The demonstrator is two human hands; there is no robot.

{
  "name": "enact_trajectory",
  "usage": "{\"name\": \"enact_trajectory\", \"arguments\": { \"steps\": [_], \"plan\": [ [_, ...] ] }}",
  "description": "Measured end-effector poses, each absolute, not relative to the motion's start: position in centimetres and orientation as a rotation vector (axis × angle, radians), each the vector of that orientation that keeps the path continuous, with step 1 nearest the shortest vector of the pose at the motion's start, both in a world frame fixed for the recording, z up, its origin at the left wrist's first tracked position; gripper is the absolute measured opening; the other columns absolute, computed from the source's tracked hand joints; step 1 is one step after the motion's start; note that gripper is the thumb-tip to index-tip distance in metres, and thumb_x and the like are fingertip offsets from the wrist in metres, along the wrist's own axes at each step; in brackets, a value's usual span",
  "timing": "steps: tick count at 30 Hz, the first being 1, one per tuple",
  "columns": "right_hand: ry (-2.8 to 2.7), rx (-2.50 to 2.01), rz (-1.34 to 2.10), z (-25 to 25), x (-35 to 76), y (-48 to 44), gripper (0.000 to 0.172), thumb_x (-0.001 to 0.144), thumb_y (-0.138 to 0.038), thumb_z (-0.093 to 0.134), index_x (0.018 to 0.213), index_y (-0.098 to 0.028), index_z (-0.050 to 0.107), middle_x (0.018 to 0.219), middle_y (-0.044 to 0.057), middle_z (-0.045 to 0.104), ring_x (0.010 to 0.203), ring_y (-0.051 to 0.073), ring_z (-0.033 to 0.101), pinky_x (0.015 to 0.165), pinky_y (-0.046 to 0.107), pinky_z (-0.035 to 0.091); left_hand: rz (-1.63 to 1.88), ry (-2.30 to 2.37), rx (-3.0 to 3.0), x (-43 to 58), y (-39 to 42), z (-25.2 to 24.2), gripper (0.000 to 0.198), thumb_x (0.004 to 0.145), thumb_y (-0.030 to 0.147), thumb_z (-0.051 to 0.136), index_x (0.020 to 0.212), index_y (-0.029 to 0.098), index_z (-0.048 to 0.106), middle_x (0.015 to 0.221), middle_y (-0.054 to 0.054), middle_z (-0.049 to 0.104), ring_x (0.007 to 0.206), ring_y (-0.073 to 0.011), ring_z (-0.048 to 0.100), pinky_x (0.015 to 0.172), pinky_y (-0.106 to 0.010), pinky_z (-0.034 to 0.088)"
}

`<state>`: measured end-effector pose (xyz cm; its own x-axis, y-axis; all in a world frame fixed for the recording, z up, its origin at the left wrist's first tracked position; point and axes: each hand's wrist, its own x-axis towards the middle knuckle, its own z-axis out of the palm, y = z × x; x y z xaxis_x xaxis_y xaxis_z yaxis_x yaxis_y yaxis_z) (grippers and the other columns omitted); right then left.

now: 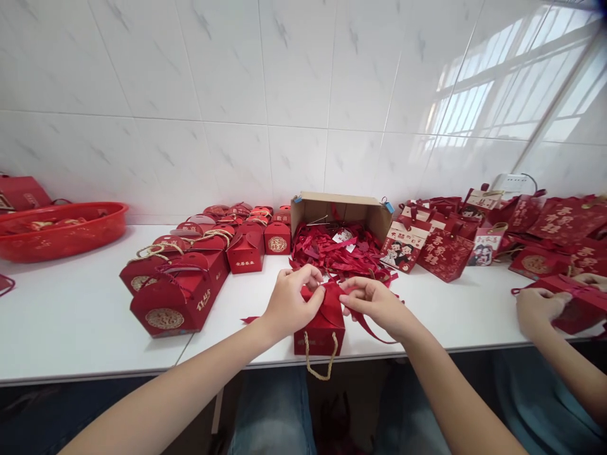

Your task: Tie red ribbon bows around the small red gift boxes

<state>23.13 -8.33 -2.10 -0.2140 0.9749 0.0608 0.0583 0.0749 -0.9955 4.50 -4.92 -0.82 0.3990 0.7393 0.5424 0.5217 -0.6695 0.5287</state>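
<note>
A small red gift box with a beige rope handle stands at the white table's front edge. A red ribbon lies across its top and trails off to the right. My left hand pinches the ribbon on the left side of the box top. My right hand pinches the ribbon on the right side. Both hands have their fingers closed on the ribbon, just above the box.
A cardboard box full of red ribbons sits behind. Finished red gift boxes line up at left, beside a red basket. Red paper bags stand at right. Another person's hands hold a red box at far right.
</note>
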Motion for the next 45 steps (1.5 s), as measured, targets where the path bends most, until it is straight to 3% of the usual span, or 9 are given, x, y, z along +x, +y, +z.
{"name": "enact_trajectory", "arguments": {
  "steps": [3, 8, 11, 17, 24, 32, 34, 38, 45],
  "plan": [
    [-1.554, -1.148, 1.199, -2.5, 21.9, -7.9, 0.035, 0.074, -0.038, 0.066, 0.102, -0.016, 0.062, 0.057, -0.002, 0.062, 0.059, 0.014, 0.058, 0.061, 0.026, 0.042, 1.099, 1.088, 2.376, 4.3, -5.0, -0.6, 0.003, 0.078, 0.024, 0.051, 0.078, 0.021, 0.053, 0.071, 0.002, 0.063, 0.07, -0.0159, 0.059, 0.086, -0.036, 0.037],
    [-1.591, -1.115, 0.966, -3.3, 20.0, -7.2, 0.024, 0.076, -0.038, 0.06, 0.075, -0.016, 0.069, 0.069, 0.002, 0.062, 0.066, 0.015, 0.057, 0.063, 0.028, 0.043, 1.07, 1.009, 2.19, 2.7, -3.9, -1.0, 0.009, 0.074, 0.023, 0.051, 0.083, 0.021, 0.052, 0.087, -0.002, 0.061, 0.088, -0.0184, 0.057, 0.083, -0.033, 0.04],
    [-1.596, -1.123, 0.745, -3.8, 19.7, -7.1, 0.019, 0.077, -0.035, 0.059, 0.075, -0.018, 0.069, 0.08, 0.004, 0.063, 0.076, 0.017, 0.057, 0.069, 0.029, 0.043, 1.003, 1.132, 1.995, 1.4, -2.7, -2.0, 0.017, 0.074, 0.034, 0.054, 0.083, 0.019, 0.051, 0.091, -0.003, 0.057, 0.091, -0.0197, 0.054, 0.079, -0.033, 0.04],
    [-1.59, -1.058, 0.919, -3.7, 19.6, -7.5, 0.022, 0.081, -0.034, 0.054, 0.083, -0.017, 0.068, 0.079, 0.004, 0.068, 0.072, 0.018, 0.06, 0.068, 0.03, 0.046, 0.632, 1.113, 1.68, 0.5, -2.0, -3.5, 0.035, 0.071, 0.051, 0.059, 0.072, 0.017, 0.048, 0.065, 0.003, 0.052, 0.061, -0.0116, 0.047, 0.059, -0.024, 0.035],
    [-1.452, -1.205, 0.825, -3.8, 18.5, -7.2, 0.019, 0.077, -0.031, 0.055, 0.08, -0.016, 0.068, 0.071, 0.005, 0.07, 0.065, 0.019, 0.062, 0.064, 0.03, 0.047, 0.514, 0.937, 1.453, -0.1, -2.3, -0.8, 0.035, 0.071, 0.043, 0.061, 0.053, 0.018, 0.043, 0.049, 0.005, 0.036, 0.045, -0.0092, 0.031, 0.044, -0.024, 0.022],
    [-1.75, -1.151, 0.503, -3.3, 17.5, -7.6, 0.019, 0.074, -0.013, 0.05, 0.074, -0.023, 0.067, 0.08, 0.003, 0.069, 0.074, 0.019, 0.061, 0.071, 0.03, 0.045, 0.65, 0.715, 1.66, 2.1, -3.9, 3.7, 0.016, 0.074, 0.033, 0.063, 0.072, 0.017, 0.067, 0.059, 0.0, 0.057, 0.059, -0.0129, 0.051, 0.065, -0.028, 0.041],
    [-1.777, -1.146, 0.485, -3.4, 17.6, -7.7, 0.015, 0.074, -0.015, 0.052, 0.064, -0.021, 0.062, 0.075, 0.003, 0.066, 0.07, 0.018, 0.058, 0.066, 0.028, 0.043, 0.711, 0.674, 1.621, 2.9, -3.5, 3.8, 0.022, 0.075, 0.034, 0.063, 0.089, 0.018, 0.068, 0.07, -0.002, 0.062, 0.07, -0.016, 0.058, 0.073, -0.031, 0.044],
    [-1.745, -1.177, 0.52, -3.8, 18.0, -7.5, 0.031, 0.083, -0.031, 0.05, 0.055, -0.019, 0.053, 0.062, 0.002, 0.06, 0.062, 0.016, 0.053, 0.06, 0.027, 0.039, 0.746, 0.629, 1.527, 3.4, -2.3, 2.4, 0.045, 0.078, 0.04, 0.059, 0.118, 0.021, 0.055, 0.095, -0.008, 0.065, 0.091, -0.0206, 0.062, 0.084, -0.036, 0.044],
    [-1.721, -1.061, 0.692, -4.1, 18.4, -7.2, 0.019, 0.084, -0.031, 0.05, 0.074, -0.02, 0.062, 0.077, 0.003, 0.067, 0.074, 0.018, 0.059, 0.068, 0.028, 0.043, 0.841, 0.893, 1.912, 1.8, -2.3, -0.8, 0.03, 0.063, 0.038, 0.074, 0.081, 0.016, 0.065, 0.084, -0.006, 0.067, 0.081, -0.0195, 0.061, 0.077, -0.033, 0.047]
  ]
}}
